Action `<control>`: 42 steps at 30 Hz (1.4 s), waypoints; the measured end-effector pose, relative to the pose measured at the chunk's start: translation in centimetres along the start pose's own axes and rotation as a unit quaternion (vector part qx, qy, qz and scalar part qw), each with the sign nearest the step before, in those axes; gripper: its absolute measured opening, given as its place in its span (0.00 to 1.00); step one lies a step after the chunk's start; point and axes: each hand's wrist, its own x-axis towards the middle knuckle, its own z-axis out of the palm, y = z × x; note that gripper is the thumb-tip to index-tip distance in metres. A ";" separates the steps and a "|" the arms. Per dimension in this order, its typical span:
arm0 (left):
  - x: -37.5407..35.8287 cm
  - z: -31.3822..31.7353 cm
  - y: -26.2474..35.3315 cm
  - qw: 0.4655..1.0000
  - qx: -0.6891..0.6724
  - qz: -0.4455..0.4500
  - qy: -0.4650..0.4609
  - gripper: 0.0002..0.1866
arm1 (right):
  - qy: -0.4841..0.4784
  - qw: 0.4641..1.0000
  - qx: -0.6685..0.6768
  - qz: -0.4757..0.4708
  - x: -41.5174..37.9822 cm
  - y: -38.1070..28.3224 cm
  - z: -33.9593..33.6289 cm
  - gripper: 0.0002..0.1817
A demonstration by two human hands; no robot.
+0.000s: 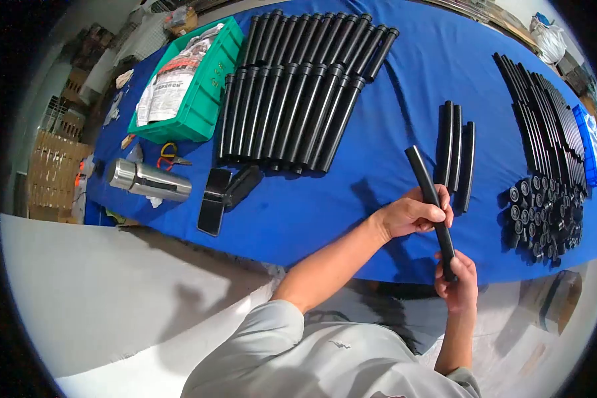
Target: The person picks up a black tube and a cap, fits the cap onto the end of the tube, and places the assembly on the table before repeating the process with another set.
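A black tube [444, 239] is held at a slant over the near edge of the blue-covered table. My left hand [414, 213] is closed around its middle, thumb on top. Lower down, my right hand [459, 284] grips the near end, which is partly hidden by the fingers. Just beyond my hands, three loose black tubes [454, 142] lie side by side on the cloth. A pile of small round black caps [544, 215] sits to the right.
Two rows of black tubes with collared ends [292, 113] lie at centre-left. Around them are a green crate [202, 109] with newspaper, a steel flask [149, 180], scissors [169, 156] and a phone [212, 211]. Thin black rods [544, 119] and a blue bin [587, 146] are far right.
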 end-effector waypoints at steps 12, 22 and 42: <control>-0.4 0.5 0.6 0.999 0.028 -0.003 -0.035 0.12 | -0.008 0.999 -0.040 -0.023 0.3 0.7 -0.4 0.17; -0.6 2.0 3.8 0.981 0.084 0.110 0.134 0.24 | 0.087 0.972 -0.205 -0.075 -1.0 -1.4 -1.6 0.11; -6.1 6.0 12.3 0.346 0.907 0.236 -0.051 0.12 | -0.018 0.953 -0.187 -0.238 0.8 -4.4 -2.9 0.33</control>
